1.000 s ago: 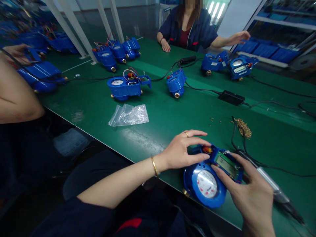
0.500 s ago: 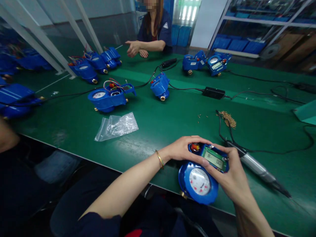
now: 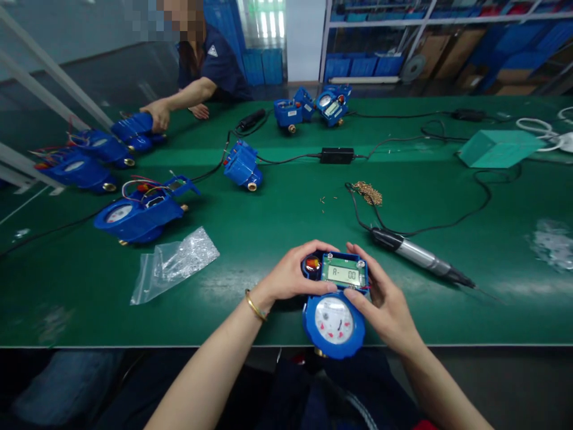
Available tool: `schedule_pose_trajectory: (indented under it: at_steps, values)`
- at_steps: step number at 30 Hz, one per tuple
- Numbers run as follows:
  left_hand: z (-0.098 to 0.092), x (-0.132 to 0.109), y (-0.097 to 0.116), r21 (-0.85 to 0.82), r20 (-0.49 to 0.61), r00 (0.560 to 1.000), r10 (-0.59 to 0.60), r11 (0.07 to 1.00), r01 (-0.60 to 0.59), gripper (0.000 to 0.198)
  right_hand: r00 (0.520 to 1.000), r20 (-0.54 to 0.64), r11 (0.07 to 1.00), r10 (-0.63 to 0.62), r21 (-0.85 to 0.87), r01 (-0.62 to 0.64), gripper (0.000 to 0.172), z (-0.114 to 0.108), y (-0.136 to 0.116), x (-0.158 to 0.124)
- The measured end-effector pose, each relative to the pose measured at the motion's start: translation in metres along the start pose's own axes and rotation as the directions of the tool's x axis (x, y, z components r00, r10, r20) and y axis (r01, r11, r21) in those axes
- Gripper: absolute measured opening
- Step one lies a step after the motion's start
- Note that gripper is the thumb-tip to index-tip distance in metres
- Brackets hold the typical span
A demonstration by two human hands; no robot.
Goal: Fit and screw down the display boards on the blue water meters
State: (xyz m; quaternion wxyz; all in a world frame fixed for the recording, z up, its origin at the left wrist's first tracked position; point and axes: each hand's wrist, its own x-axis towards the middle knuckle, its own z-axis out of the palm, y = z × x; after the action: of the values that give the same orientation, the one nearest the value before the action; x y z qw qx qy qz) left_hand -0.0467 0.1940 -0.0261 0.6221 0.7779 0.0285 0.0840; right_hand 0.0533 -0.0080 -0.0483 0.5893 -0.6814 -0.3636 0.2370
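Observation:
A blue water meter [image 3: 335, 322] sits at the near edge of the green table, its round white dial facing up toward me. Above the dial, its housing is uncovered and shows a circuit board with a lit display [image 3: 343, 274] reading "A- 00". My left hand [image 3: 293, 272] grips the housing from the left, beside a round red-and-yellow part [image 3: 311, 264]. From the right, my right hand [image 3: 385, 298] is closed around the other side, its thumb on the rim below the display. The undersides of the meter and some fingertips are hidden.
An electric screwdriver [image 3: 421, 255] lies to the right, its cable passing a pile of brass screws [image 3: 369, 193]. Left are a clear plastic bag [image 3: 176, 263] and an opened meter [image 3: 143, 215]. Behind, a co-worker's hand [image 3: 157, 114] touches another meter. A green box [image 3: 499, 149] stands at right.
My view has swung to the right. The meter stays in both hands and is turned straighter toward me. The co-worker's hand has reached onto a meter at the left.

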Motion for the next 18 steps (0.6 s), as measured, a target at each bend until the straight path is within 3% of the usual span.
schedule_pose_trajectory:
  at_steps: [4, 10, 14, 18]
  values:
    - [0.002, 0.005, 0.013, 0.021, 0.042, 0.998, -0.051, 0.999, 0.05, 0.061, 1.0, -0.016, 1.0, -0.004, -0.021, 0.004, 0.071, 0.003, 0.0, 0.001]
    - [0.014, 0.011, 0.018, 0.108, -0.085, 0.996, -0.04, 0.993, 0.049, 0.06, 0.999, 0.029, 1.0, -0.026, 0.016, 0.026, 0.079, 0.0, 0.0, 0.003]
    - [0.016, 0.01, 0.015, 0.115, -0.112, 0.993, -0.045, 0.992, 0.058, 0.059, 0.988, 0.133, 0.997, -0.073, 0.023, 0.071, 0.087, -0.005, 0.002, 0.0]
    - [0.018, 0.013, 0.019, 0.186, -0.123, 0.992, 0.022, 0.983, 0.002, 0.06, 0.989, 0.119, 0.996, -0.092, 0.016, 0.09, 0.082, -0.007, 0.006, -0.003]
